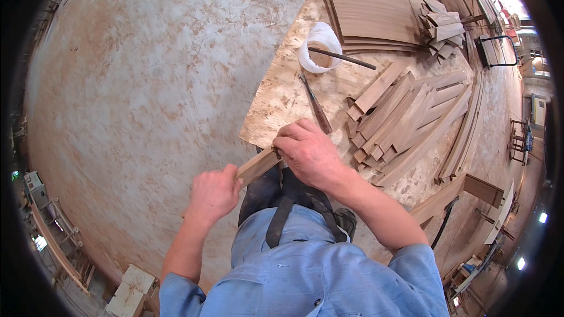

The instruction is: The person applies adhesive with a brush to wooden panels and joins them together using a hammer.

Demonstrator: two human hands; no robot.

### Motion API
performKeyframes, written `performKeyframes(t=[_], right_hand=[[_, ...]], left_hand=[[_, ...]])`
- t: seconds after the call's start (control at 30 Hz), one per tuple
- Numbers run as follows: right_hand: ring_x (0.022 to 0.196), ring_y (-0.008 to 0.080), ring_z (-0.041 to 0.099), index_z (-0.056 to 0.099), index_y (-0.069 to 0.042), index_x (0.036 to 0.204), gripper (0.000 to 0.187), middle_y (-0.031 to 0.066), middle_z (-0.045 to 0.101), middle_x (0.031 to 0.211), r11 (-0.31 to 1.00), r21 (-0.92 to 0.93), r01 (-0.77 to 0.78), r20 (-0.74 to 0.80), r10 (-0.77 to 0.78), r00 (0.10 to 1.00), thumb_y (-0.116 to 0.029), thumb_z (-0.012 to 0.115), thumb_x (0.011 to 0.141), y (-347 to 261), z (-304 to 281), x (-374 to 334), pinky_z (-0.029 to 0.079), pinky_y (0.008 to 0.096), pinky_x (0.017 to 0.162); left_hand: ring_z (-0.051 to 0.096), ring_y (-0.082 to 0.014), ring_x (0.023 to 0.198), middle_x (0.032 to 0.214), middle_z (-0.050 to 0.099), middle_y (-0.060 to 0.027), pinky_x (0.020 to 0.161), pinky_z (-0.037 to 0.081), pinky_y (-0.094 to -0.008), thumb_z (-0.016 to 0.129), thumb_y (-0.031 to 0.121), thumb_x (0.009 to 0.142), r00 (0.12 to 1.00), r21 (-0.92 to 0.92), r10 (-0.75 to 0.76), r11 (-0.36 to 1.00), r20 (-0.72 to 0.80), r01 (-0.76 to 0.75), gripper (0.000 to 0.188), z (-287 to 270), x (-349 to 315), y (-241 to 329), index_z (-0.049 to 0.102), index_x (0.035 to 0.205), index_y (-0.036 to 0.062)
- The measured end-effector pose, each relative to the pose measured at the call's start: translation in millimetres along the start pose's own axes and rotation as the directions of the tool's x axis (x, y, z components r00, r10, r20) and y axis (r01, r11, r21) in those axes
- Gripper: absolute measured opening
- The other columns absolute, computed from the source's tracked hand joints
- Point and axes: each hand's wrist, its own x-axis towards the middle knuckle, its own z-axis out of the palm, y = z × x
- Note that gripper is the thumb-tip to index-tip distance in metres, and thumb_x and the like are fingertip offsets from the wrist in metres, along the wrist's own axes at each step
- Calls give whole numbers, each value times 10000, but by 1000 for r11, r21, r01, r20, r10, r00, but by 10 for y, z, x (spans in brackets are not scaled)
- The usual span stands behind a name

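A short wooden strip (257,165) is held between my two hands, in front of my body by the near corner of the worktable (271,111). My left hand (215,192) is closed round its lower left end. At the other end my right hand (308,150) is closed, fingers bent over the tip; whether a small thing is pinched there too is hidden. Just beyond the right hand a chisel-like tool with a wooden handle (318,108) lies on the table. Farther off stands a white plastic tub (304,58) with a dark stick (352,61) across it.
Many cut wooden strips (405,114) are piled on the table's right side. Stacked flat panels (370,6) lie at the far end, with short offcuts (445,30) beside them. A wooden frame piece (437,199) is at the near right. Dusty concrete floor (147,82) stretches to the left.
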Motion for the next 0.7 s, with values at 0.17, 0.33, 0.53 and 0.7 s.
performKeyframes(t=[0.17, 0.33, 0.53, 0.7], right_hand=[[894, 265, 550, 630, -66, 872, 150, 72, 581, 895, 997, -55, 57, 27, -55, 998, -70, 602, 725, -60, 74, -89, 481, 364, 789], [848, 265, 539, 592, -74, 779, 84, 75, 538, 825, 987, -78, 141, 120, -131, 984, -91, 590, 696, -63, 127, -128, 469, 361, 740], [860, 280, 548, 594, -78, 800, 74, 92, 537, 808, 963, 76, 258, 71, -264, 962, -114, 594, 736, -247, 161, -125, 467, 374, 747], [847, 338, 560, 618, -56, 838, 46, 130, 578, 853, 987, -55, -154, 214, 162, 963, -60, 603, 795, 40, -93, -458, 487, 411, 748]], left_hand=[[629, -345, 604, 626, 616, -149, 554, 489, -468, 650, 213, 814, 994, 31, 30, 999, -104, -26, 168, 38, -141, 172, 566, 818, 68], [614, -382, 611, 635, 615, -168, 573, 474, -497, 652, 206, 814, 997, 16, 3, 1000, -74, -2, 165, 99, -213, 311, 565, 832, 67], [616, -404, 678, 678, 618, -208, 622, 480, -498, 643, 210, 831, 978, -82, -191, 979, -87, 184, 175, 106, -216, 295, 579, 872, 53], [637, -263, 663, 722, 655, -150, 608, 489, -388, 631, 210, 864, 899, -516, -354, 837, -256, 183, 215, -38, -239, -87, 588, 915, 6]])
